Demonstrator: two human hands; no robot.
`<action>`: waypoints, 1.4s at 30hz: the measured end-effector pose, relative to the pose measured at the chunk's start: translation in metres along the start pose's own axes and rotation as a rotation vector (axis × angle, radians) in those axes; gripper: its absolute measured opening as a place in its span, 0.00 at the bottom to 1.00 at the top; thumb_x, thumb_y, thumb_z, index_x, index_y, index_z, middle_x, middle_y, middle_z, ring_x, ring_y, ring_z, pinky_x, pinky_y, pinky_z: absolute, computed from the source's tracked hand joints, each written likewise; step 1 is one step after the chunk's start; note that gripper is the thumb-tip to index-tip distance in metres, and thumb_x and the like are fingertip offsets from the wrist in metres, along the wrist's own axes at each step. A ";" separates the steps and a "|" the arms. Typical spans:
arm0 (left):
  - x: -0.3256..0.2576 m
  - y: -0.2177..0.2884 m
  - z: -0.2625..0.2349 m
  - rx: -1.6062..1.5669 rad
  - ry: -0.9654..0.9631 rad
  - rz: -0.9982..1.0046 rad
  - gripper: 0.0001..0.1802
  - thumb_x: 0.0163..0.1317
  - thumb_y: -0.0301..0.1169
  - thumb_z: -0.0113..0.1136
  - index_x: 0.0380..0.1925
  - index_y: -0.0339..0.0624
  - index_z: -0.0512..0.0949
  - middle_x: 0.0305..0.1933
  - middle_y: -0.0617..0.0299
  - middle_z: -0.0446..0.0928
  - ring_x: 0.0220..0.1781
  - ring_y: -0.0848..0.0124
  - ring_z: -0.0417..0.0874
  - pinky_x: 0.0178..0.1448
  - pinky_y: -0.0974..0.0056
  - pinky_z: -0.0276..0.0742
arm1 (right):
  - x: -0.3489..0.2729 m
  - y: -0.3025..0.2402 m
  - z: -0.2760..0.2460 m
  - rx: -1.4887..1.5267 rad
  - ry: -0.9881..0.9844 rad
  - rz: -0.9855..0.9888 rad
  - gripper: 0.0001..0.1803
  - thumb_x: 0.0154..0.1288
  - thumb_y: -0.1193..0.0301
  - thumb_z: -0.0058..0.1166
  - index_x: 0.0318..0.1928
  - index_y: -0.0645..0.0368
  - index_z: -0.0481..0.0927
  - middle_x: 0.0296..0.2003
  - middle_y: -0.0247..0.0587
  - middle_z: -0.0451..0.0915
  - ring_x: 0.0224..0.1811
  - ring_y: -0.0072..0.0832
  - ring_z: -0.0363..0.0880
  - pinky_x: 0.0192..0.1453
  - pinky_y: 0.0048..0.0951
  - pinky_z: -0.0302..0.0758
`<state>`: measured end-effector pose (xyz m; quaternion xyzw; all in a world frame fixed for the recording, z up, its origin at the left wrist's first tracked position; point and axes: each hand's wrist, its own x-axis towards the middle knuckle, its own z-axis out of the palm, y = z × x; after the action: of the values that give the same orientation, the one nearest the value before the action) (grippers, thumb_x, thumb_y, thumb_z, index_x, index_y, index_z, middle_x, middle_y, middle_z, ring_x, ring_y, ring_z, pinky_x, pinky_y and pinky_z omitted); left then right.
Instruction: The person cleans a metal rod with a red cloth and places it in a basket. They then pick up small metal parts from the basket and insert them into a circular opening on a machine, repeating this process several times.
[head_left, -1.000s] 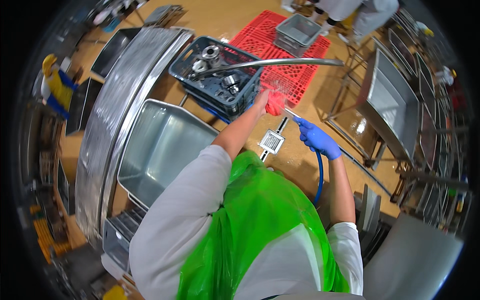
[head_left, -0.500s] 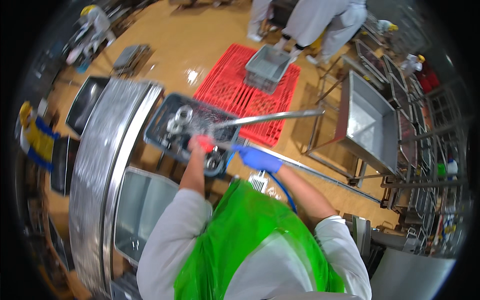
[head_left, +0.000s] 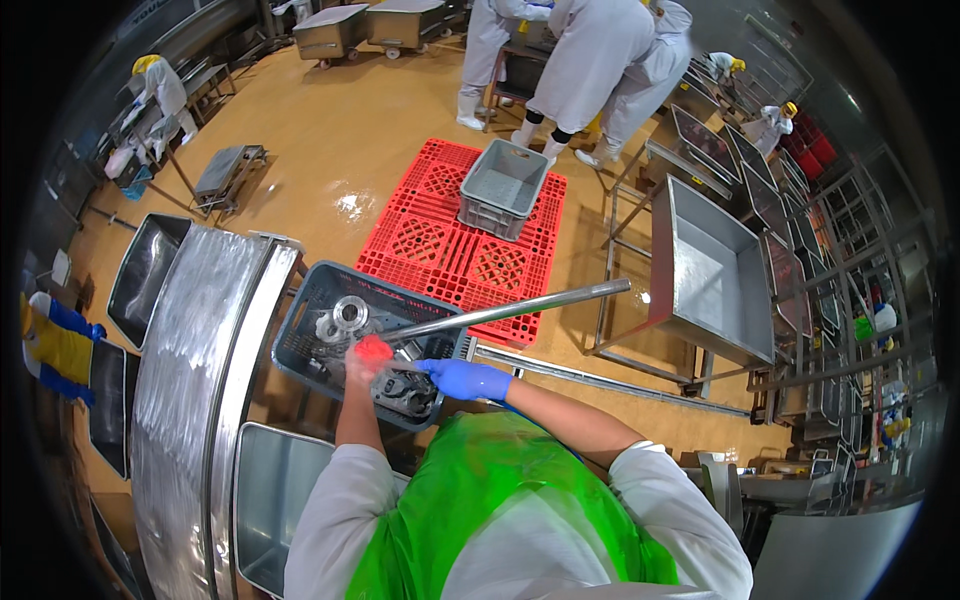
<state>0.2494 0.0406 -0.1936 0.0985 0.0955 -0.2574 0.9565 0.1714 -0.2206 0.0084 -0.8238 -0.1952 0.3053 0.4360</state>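
My left hand (head_left: 358,368), blurred, is closed around a red, soft-looking thing (head_left: 373,351), perhaps a scrubbing pad. It is above a dark grey-blue plastic crate (head_left: 292,325). My right hand (head_left: 470,380), in a blue glove, grips a slim piece pointing left at the left hand; its kind is unclear. Inside the crate lie several metal machine parts, among them a ring (head_left: 350,313) and a dark, notched part (head_left: 408,393). A long metal rod (head_left: 520,308) slants from near my left hand out over the crate's right side.
A grey crate (head_left: 505,190) stands on a red pallet (head_left: 425,240) ahead. On the left are a steel work surface (head_left: 190,400) and a grey tub (head_left: 285,500). A steel trough (head_left: 720,270) on legs stands right. Several people in white (head_left: 590,70) work at the back.
My view has tilted up, so the crate and hands sit lower in it. The water spray seen over the crate earlier no longer shows clearly. Both hands stay closed and close together.
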 end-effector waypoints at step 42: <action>0.029 0.076 0.080 2.279 0.930 0.006 0.34 0.56 0.44 0.60 0.61 0.46 0.63 0.53 0.39 0.76 0.56 0.44 0.77 0.56 0.47 0.75 | 0.006 -0.021 -0.048 -0.070 0.118 0.094 0.26 0.69 0.70 0.36 0.68 0.51 0.64 0.38 0.59 0.79 0.35 0.48 0.78 0.42 0.47 0.72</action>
<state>0.3235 0.0727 -0.1125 0.9596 0.1475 -0.1318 0.1999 0.2073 -0.2343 0.0452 -0.8632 -0.1410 0.2694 0.4031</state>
